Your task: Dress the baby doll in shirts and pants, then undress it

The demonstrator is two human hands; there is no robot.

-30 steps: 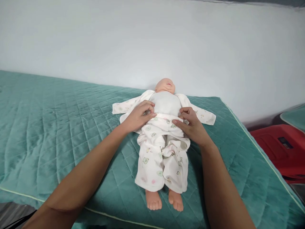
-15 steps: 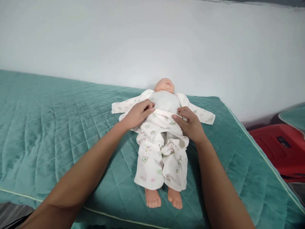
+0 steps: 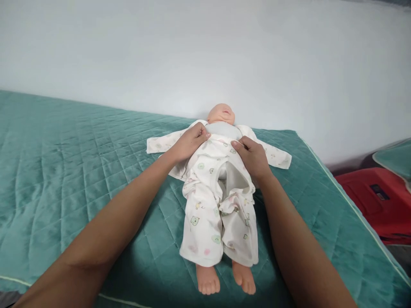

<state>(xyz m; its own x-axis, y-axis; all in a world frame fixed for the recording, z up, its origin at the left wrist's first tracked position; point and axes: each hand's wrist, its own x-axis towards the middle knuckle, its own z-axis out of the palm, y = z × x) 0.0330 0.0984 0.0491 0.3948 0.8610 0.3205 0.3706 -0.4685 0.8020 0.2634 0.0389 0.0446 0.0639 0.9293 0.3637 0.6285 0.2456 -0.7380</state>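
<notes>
Trousers, white with small green bears and pink spots, lie over the legs of a doll in the middle of the scene. From my head camera, I see the doll on its back, head at the far end by the pale wall and two bare feet poking out of the cuffs at the near end. My left hand pinches the left part of the waistband between thumb and forefinger. My right hand has its thumb on the front of the waistband at the right and its fingers curled behind it, pinching the cloth too. Between my hands the band runs across the doll's grey-white torso, below the chest. Lower down, the cloth gapes at the crotch, and the right leg is bunched into folds. A matching jacket is open at the front, its sleeves stretched out left and right. Everything rests on a teal quilted cover with pale edging. Beyond its right edge are a red case with a dark label and another teal pad.
</notes>
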